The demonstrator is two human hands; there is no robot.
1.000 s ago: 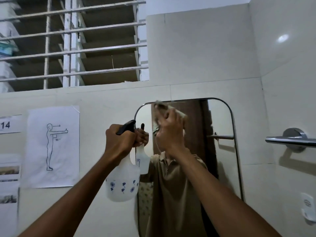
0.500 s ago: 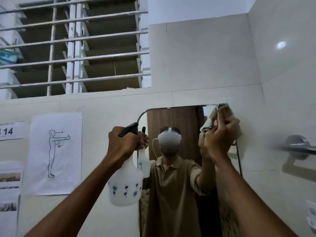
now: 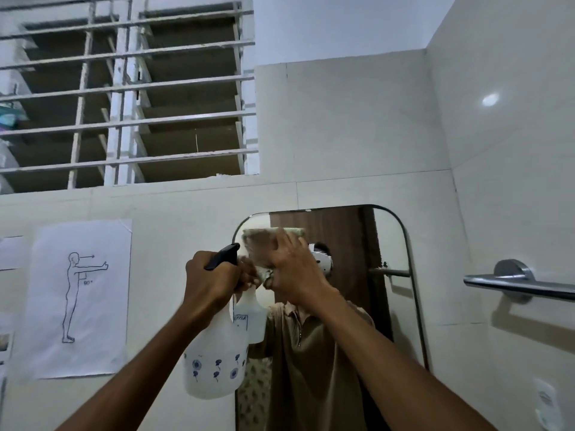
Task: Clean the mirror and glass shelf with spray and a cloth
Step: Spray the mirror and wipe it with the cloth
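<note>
A tall mirror (image 3: 389,244) with rounded top corners and a thin dark frame hangs on the tiled wall. My right hand (image 3: 292,269) presses a crumpled pale cloth (image 3: 259,244) flat against the mirror's upper left area. My left hand (image 3: 211,281) grips the neck of a white spray bottle (image 3: 214,362) with blue flower prints and a black trigger, held just left of the mirror's edge. The mirror shows a person in a brown shirt and the bottle's reflection. No glass shelf is in view.
A chrome towel bar (image 3: 516,284) juts from the right wall. A paper sheet with a standing figure drawing (image 3: 81,300) is stuck on the wall at left. A barred louvre window (image 3: 130,94) sits above. A small white fitting (image 3: 546,402) is at lower right.
My right hand swept the cloth from the mirror's top left to its top right corner, then back to the upper left. The left hand and bottle stayed in place. The camera tilted up.
</note>
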